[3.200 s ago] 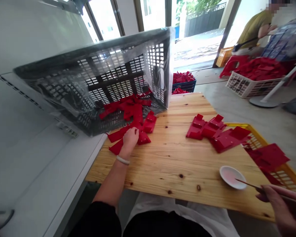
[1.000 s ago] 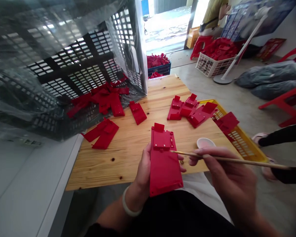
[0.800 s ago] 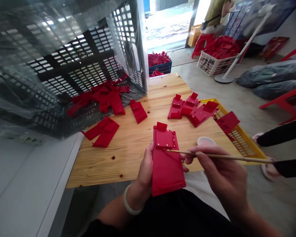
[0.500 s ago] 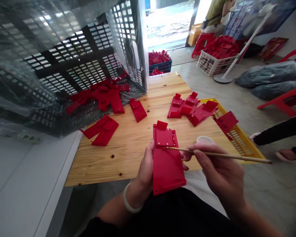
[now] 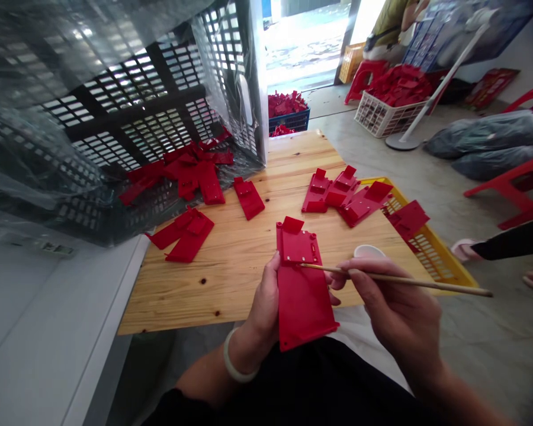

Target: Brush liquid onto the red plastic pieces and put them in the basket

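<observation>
Head view: left fingers [image 5: 266, 290] hold red panel [image 5: 304, 302], right fingers [image 5: 364, 278] pinch stick [image 5: 408, 281].

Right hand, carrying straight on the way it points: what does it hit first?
The red plastic part in the left hand. The thin stick in the right hand points at the part's upper end, its tip at or just above the surface; depth is unclear.
</observation>
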A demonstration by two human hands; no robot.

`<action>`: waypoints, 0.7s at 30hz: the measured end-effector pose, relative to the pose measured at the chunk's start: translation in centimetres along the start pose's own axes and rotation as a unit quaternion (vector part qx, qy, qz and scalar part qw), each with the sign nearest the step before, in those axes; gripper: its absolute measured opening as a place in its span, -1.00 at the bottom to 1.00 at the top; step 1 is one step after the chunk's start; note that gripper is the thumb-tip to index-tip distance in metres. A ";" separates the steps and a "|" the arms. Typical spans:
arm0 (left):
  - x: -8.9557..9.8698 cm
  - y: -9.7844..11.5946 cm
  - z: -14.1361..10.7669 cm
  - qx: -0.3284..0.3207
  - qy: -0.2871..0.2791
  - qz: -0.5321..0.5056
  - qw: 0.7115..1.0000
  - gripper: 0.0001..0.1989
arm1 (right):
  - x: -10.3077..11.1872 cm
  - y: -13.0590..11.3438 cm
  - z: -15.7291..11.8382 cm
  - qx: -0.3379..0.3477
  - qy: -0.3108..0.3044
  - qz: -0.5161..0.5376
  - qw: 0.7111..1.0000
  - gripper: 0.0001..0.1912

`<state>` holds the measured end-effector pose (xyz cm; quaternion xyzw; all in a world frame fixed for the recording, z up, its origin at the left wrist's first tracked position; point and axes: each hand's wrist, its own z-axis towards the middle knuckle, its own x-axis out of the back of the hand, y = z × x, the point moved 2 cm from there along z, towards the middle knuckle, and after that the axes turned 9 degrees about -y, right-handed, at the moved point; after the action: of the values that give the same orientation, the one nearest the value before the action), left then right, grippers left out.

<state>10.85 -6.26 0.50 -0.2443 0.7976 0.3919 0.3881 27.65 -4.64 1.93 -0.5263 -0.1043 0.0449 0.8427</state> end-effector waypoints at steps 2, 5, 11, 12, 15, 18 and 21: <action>0.0 0.0 0.0 -0.004 0.009 0.002 1.000 -0.08 | 0.0 0.0 0.0 -0.001 0.001 0.002 1.000 -0.86; 0.1 -0.1 0.0 -0.007 0.033 0.024 0.999 -0.06 | 0.1 0.0 0.0 0.001 0.005 0.007 1.000 -0.83; -0.2 -0.5 -0.3 -0.030 0.062 0.067 0.995 -0.07 | 0.1 0.1 0.3 0.012 0.001 -0.014 1.000 -0.83; -0.2 -0.5 -0.3 -0.030 0.064 0.072 0.995 -0.07 | 0.1 0.2 0.3 0.015 0.003 -0.018 1.000 -0.82; -0.2 -0.7 -0.2 -0.034 0.071 0.084 0.993 -0.07 | 0.0 0.2 0.3 0.016 -0.001 -0.026 1.000 -0.81; 0.0 -0.8 -0.1 -0.043 0.076 0.096 0.991 -0.08 | 0.1 0.1 0.2 0.016 -0.019 -0.038 0.999 -0.79; 0.3 -1.0 0.0 -0.057 0.081 0.108 0.989 -0.11 | 0.3 -0.2 0.1 0.027 -0.053 -0.067 0.996 -0.75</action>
<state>11.35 -6.85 -0.14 -0.2093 0.8243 0.4554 0.2633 27.94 -4.61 2.17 -0.4916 -0.1827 0.0186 0.8512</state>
